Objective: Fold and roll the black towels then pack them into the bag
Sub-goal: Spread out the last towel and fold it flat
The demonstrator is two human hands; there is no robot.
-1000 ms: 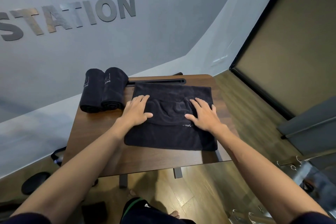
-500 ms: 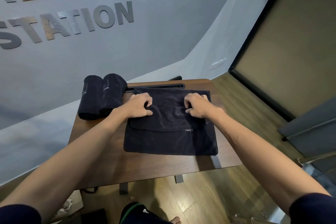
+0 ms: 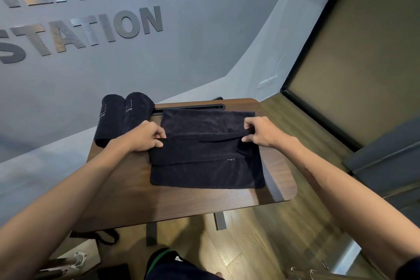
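While both hands pinched the same folded edge of a black towel [image 3: 204,166], the left hand [image 3: 145,136] gripped its left end and the right hand [image 3: 261,132] its right end, fingers curled round the cloth and lifting it slightly. That grip was tight at each corner, with the edge stretched between. To fold well, the hands would likely need to keep the edge taut and level, then lay it down square with the layer beneath, so the later roll comes out even. The towel lay flat on the brown counter [image 3: 127,188], already doubled, soft and matte, with small pale lettering near its right side. Two rolled towels [image 3: 122,118] sat touching each other at the counter's far left corner. No bag was clearly visible.
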